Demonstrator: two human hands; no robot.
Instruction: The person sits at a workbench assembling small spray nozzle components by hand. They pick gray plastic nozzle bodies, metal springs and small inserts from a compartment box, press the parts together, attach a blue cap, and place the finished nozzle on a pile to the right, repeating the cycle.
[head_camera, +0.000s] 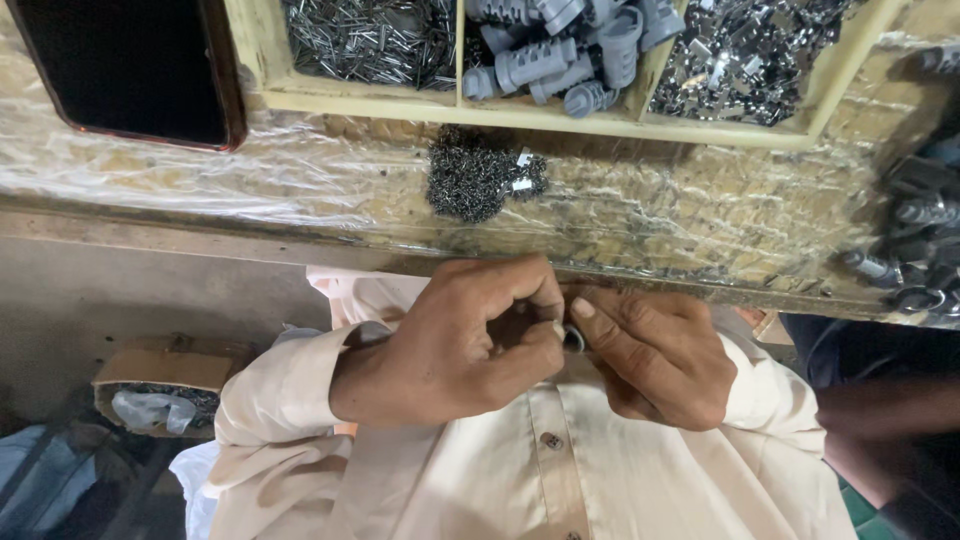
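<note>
Wooden tray (520, 112), pale painted, matt. Inside it: shiny metal pins (365, 40), dull grey plastic housings (560, 50), glinting metal clips (745, 55). Just below tray: glossy crinkled plastic film (250, 175) over bench; dark metal springs (475, 180).

The small grey part (573, 338) is almost wholly hidden between the left hand (470, 335) and right hand (655, 350). The top edge cuts off the wooden tray (560, 112) and the dark phone (130, 70).

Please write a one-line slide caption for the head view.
Both hands, left hand and right hand, pinch a small grey plastic part below a wooden compartment tray.
</note>
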